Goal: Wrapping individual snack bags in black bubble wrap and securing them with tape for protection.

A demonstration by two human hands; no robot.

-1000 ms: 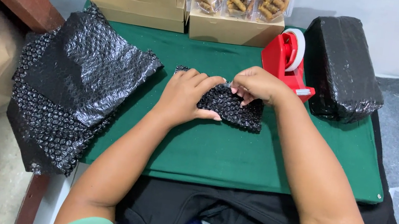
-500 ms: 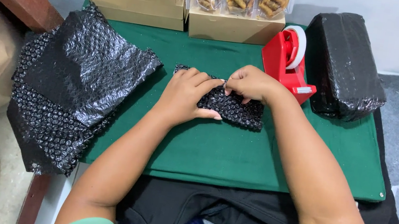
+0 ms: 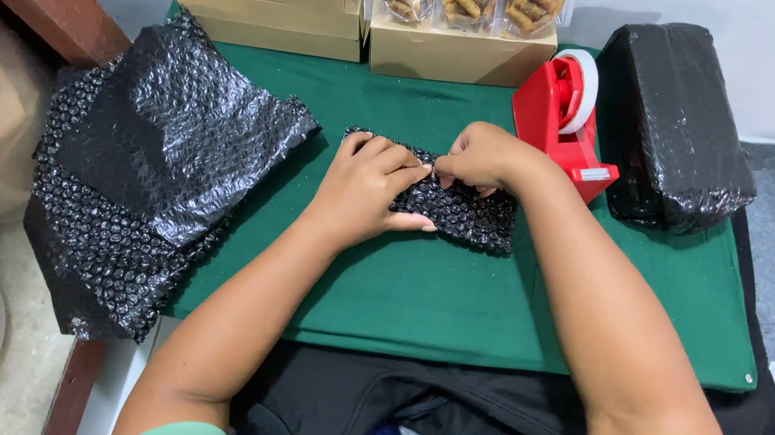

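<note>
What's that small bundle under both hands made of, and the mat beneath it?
The small bundle looks wrapped in glossy black plastic bubble wrap: rows of raised bubbles catch the light. The green mat seems matte felt or cloth, with no shine and a soft, flat surface.

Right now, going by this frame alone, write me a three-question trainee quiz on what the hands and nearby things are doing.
1. True or false: both hands rest on the small black bubble-wrap bundle.
2. Which thing stands nearest beyond the right hand?
A. blue bucket
B. red tape dispenser
C. scissors
3. Fill in: the loose bubble-wrap sheets lie to the person's ____ on the green mat.

Key
1. True: the left hand lies flat on it and the right hand pinches its upper edge.
2. B
3. left
</note>
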